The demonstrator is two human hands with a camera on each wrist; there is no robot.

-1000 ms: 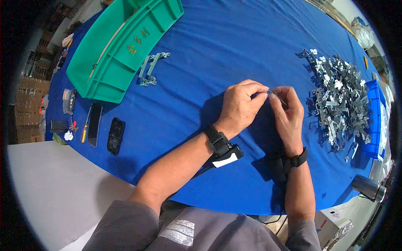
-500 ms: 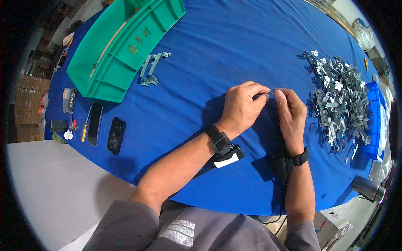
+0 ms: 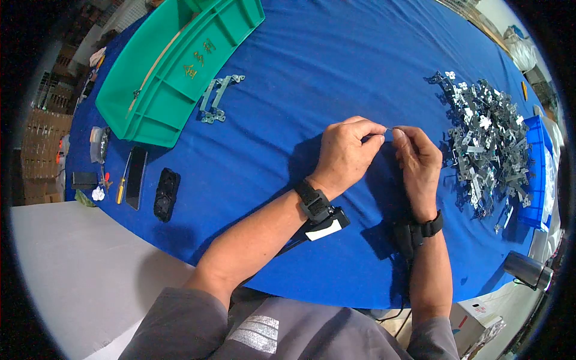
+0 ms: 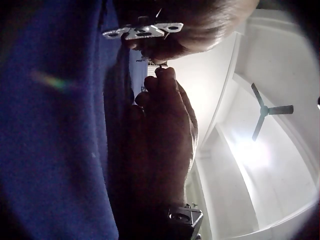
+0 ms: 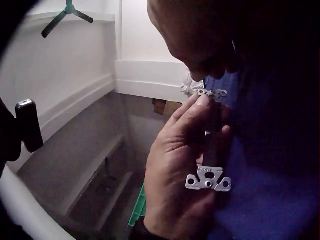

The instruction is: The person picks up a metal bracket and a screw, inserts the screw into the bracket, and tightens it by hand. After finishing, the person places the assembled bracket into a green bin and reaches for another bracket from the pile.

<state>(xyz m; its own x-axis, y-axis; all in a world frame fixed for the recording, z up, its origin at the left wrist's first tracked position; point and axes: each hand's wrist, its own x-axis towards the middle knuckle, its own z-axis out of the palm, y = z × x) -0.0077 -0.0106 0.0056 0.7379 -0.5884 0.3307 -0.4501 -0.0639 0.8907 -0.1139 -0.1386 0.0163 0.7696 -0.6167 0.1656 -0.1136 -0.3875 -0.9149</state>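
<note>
My left hand (image 3: 351, 150) grips a metal bracket (image 5: 208, 180) with holed plates at its ends. From above the hand hides most of it; in the left wrist view one end plate (image 4: 144, 32) sticks out by the palm. My right hand (image 3: 420, 162) faces the left, its thumb and fingertips pinching a small thin pin-like piece (image 5: 204, 84) at the bracket's far end. The fingertips of both hands almost meet above the blue cloth. Its exact kind I cannot tell.
To the right lies a heap of metal brackets (image 3: 489, 144) beside a blue bin (image 3: 534, 204). A green bin (image 3: 174, 114) stands at the back left, with loose brackets (image 3: 221, 99) next to it. A black case (image 3: 167, 195), a phone (image 3: 137, 180) and a screwdriver (image 3: 122, 186) lie on the left.
My right hand has shifted slightly right and turned, with its fingertips drawn a little away from the left. The left hand stays almost still, gripping the bracket.
</note>
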